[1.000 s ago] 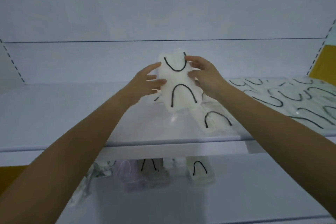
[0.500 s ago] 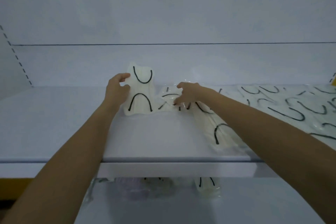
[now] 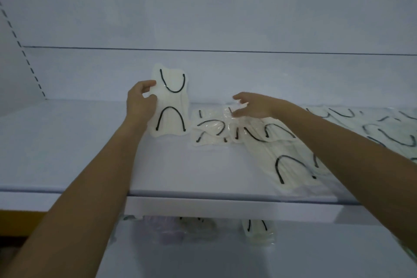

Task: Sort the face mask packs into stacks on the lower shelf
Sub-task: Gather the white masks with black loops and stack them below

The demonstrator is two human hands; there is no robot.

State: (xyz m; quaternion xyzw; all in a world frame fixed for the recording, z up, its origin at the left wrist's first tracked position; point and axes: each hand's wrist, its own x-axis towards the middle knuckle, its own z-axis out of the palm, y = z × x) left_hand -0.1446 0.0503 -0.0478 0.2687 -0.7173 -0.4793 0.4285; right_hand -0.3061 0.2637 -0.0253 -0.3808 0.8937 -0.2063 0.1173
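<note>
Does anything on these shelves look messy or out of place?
Yes. The packs on the upper shelf lie jumbled, overlapping at mixed angles by the right hand, not stacked. The left hand holds one pack upright.

Shop: slotted shelving (image 3: 67, 142), mask packs (image 3: 270, 149)

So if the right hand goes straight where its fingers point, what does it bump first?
Probably the loose mask packs just under the right hand; depth is hard to judge.
</note>
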